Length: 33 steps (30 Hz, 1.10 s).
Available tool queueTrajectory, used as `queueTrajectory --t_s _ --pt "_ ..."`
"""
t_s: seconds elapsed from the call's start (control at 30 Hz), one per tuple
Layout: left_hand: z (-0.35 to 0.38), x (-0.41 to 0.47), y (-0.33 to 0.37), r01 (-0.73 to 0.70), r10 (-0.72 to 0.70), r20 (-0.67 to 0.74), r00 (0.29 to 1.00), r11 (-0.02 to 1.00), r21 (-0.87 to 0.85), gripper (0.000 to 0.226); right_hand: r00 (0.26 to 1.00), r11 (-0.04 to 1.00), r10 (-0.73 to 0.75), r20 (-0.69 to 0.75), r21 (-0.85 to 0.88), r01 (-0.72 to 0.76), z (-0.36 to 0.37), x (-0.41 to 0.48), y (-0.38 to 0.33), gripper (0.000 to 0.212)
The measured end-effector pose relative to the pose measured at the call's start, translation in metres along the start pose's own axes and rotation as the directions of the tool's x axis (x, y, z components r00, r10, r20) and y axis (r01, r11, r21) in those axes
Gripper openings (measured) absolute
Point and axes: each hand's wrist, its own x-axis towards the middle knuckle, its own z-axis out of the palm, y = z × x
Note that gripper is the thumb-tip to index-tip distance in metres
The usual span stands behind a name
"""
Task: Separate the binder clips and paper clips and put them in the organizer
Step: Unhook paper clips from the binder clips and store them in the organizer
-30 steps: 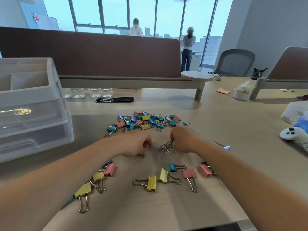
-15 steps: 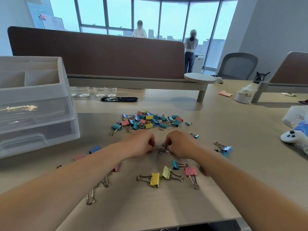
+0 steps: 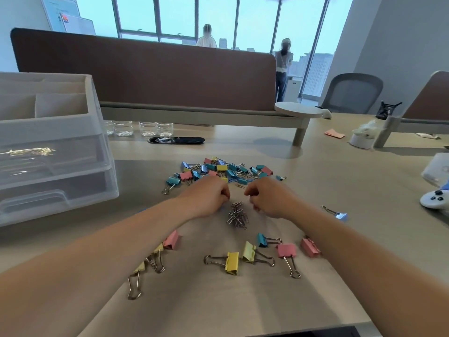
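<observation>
A small heap of silver paper clips (image 3: 237, 215) lies on the desk between my wrists. My left hand (image 3: 209, 196) and my right hand (image 3: 266, 197) hover just behind the heap, a little apart, both with fingers curled under; nothing shows in either. Beyond them sits a pile of small coloured binder clips (image 3: 220, 171). Several larger binder clips lie nearer me, among them a yellow one (image 3: 232, 262) and a pink one (image 3: 286, 251). The clear plastic organizer (image 3: 73, 166) with drawers and a divided top tray stands at the left.
A lone blue binder clip (image 3: 340, 215) lies to the right, and a white game controller (image 3: 435, 198) at the right edge. Water bottles (image 3: 141, 128) and a brown desk divider (image 3: 145, 74) stand behind. Two people stand at the far windows.
Both hands have drawn apart and slid slightly away from me, uncovering the paper clip heap they were crowding together. The view has shifted a little.
</observation>
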Motion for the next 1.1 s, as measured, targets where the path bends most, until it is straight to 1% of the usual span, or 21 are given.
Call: queueTrajectory --t_s 0.07,0.23,0.33,0.4,0.47,0.53,0.63,0.8,0.9,1.0,1.1 --pt "-0.003 0.010 -0.003 -0.006 0.006 -0.015 1.000 1.000 0.011 0.026 1.000 0.999 -0.001 -0.003 -0.055 0.001 -0.001 0.013 0.007 0.039" --pt "-0.006 0.040 -0.005 -0.007 0.007 -0.029 1.000 1.000 0.007 0.032 0.995 0.976 -0.042 0.090 -0.209 0.060 0.003 0.042 0.012 0.055" --pt "-0.004 0.049 -0.009 -0.003 0.003 -0.008 1.000 1.000 0.018 0.030 0.994 0.965 -0.070 0.085 -0.248 0.089 0.007 0.049 0.013 0.051" --pt "0.000 0.052 -0.010 0.007 -0.008 0.024 1.000 0.999 0.039 0.030 0.991 0.958 -0.085 0.106 -0.263 0.111 0.009 0.051 0.017 0.045" --pt "-0.001 0.052 -0.011 0.014 -0.016 0.038 0.999 0.999 0.051 0.029 0.986 0.953 -0.107 0.130 -0.268 0.139 0.006 0.050 0.017 0.045" --pt "-0.004 0.051 -0.011 0.019 -0.021 0.048 0.999 0.999 0.042 0.030 0.975 0.954 -0.159 0.156 -0.229 0.192 0.001 0.045 0.016 0.044" --pt "-0.003 0.048 -0.012 0.009 -0.012 0.068 0.998 0.999 0.037 0.029 0.960 0.971 -0.207 0.189 -0.079 0.225 -0.001 0.034 0.017 0.040" --pt "-0.001 0.044 -0.009 0.007 -0.007 0.077 0.997 1.000 0.007 0.028 0.964 0.981 -0.156 0.216 0.146 0.126 -0.001 0.022 0.021 0.035" --pt "-0.003 0.044 -0.007 -0.003 0.004 0.060 0.998 1.000 -0.018 0.028 0.979 0.984 -0.129 0.156 0.144 0.107 -0.008 0.019 0.023 0.029" --pt "-0.004 0.050 -0.007 -0.010 0.010 0.041 0.999 1.000 -0.018 0.027 0.999 0.998 -0.053 0.010 0.043 0.052 -0.013 0.026 0.030 0.025" --pt "-0.002 0.064 -0.005 -0.006 0.006 0.020 1.000 1.000 -0.006 0.027 0.987 0.999 0.017 -0.160 -0.041 -0.023 -0.015 0.043 0.043 0.023"
